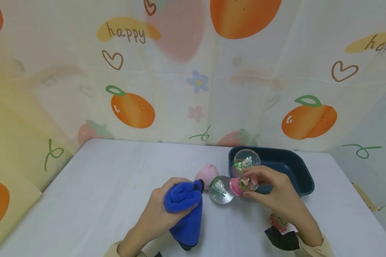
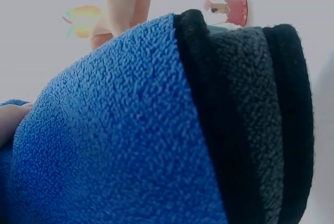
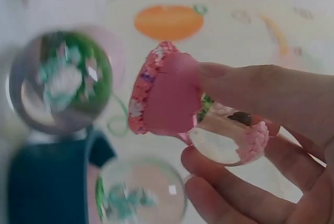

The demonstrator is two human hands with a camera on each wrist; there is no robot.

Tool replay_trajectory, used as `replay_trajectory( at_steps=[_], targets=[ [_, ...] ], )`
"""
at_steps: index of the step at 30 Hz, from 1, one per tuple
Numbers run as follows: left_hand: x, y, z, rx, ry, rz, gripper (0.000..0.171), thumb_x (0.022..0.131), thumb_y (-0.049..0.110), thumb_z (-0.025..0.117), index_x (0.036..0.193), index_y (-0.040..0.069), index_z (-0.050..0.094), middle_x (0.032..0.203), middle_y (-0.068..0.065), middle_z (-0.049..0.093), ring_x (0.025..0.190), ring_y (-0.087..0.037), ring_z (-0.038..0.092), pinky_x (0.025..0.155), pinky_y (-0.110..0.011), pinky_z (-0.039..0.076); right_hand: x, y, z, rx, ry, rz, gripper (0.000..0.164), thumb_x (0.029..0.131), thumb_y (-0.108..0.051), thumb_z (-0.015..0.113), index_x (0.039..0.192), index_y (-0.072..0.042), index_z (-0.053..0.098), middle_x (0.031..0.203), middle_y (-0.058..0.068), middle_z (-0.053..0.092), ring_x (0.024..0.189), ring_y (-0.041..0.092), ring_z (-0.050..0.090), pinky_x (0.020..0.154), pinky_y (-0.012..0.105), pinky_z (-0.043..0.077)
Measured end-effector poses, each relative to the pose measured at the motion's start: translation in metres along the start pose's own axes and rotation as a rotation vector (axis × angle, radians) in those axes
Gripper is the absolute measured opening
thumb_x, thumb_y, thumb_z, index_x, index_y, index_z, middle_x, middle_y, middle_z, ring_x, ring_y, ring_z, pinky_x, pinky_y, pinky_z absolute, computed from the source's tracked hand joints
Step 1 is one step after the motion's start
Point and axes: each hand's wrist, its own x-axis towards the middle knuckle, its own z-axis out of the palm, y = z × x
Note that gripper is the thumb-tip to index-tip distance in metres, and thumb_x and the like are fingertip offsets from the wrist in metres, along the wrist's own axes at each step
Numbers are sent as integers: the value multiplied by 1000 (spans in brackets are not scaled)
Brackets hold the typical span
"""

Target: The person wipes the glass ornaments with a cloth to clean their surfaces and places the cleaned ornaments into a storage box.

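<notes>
Towel (image 1: pixel 186 214): cloth, matt, rough looped pile. Trim (image 2: pixel 287 104): cloth, fuzzy. Tray (image 1: pixel 291 167): apparently plastic, smooth, soft sheen. Small globe (image 1: pixel 242 185): clear glossy dome (image 1: pixel 250 182); base (image 3: pixel 172 96) smooth-sided — rough, nubbly at the rim (image 3: pixel 141 96). Large globe (image 1: pixel 221 190): glass or clear plastic, glossy, smooth; foot (image 1: pixel 207 174) smooth, matt. Tabletop (image 1: pixel 115 185): smooth, matt. Backdrop (image 1: pixel 173 100): printed cloth — matt, lightly creased.

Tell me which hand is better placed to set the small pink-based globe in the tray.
Right, most likely. The right hand pinches the small globe close to the tray. The left hand is farther from the tray and grips the blue cloth.
</notes>
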Motion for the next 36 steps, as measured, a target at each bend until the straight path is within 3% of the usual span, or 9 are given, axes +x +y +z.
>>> replay_trajectory(
  at_steps=[5, 10, 15, 23, 31, 36],
  targets=[
    [0, 1, -1, -3, -11, 3, 40, 85, 15, 79, 120, 19, 59, 109, -1, 73, 96, -11, 69, 84, -31, 56, -2, 10, -18, -104, 19, 84, 49, 66, -1, 89, 109, -11, 70, 107, 6, 72, 81, 2, 65, 71, 14, 55],
    [0, 2, 0, 2, -16, -3, 41, 84, 15, 79, 120, 19, 59, 110, -1, 73, 96, -11, 69, 84, -31, 56, -6, 20, -30, -227, 17, 163, 48, 67, -3, 89, 110, -10, 68, 93, 3, 68, 73, 1, 63, 67, 17, 55],
    [0, 1, 0, 0, -17, -6, 41, 84, 15, 79, 120, 19, 59, 110, -1, 72, 96, -12, 69, 85, -31, 56, -7, 34, -31, -347, 11, 178, 47, 66, -1, 89, 108, -8, 68, 80, -3, 57, 71, 4, 56, 65, 22, 55],
    [-1, 0, 2, 5, -11, 20, 41, 84, 14, 80, 119, 18, 60, 109, -1, 72, 94, -11, 69, 84, -31, 57, -8, 51, -20, -290, -94, 305, 42, 73, -1, 85, 111, -4, 67, 85, 5, 59, 77, 19, 68, 70, 37, 59],
    [-1, -1, 3, 12, -14, 39, 41, 84, 15, 80, 119, 19, 60, 108, -1, 72, 94, -10, 68, 83, -31, 57, -9, 57, -17, -301, -100, 319, 39, 75, -4, 83, 111, -3, 68, 82, 2, 55, 71, 8, 63, 64, 22, 54],
    [-1, -2, 3, 8, -18, 24, 41, 83, 15, 80, 119, 19, 59, 109, 0, 72, 95, -10, 68, 83, -31, 57, -9, 61, -15, -289, -129, 354, 39, 80, -7, 80, 116, -1, 68, 85, 1, 55, 71, 8, 60, 62, 20, 50]
  ],
)
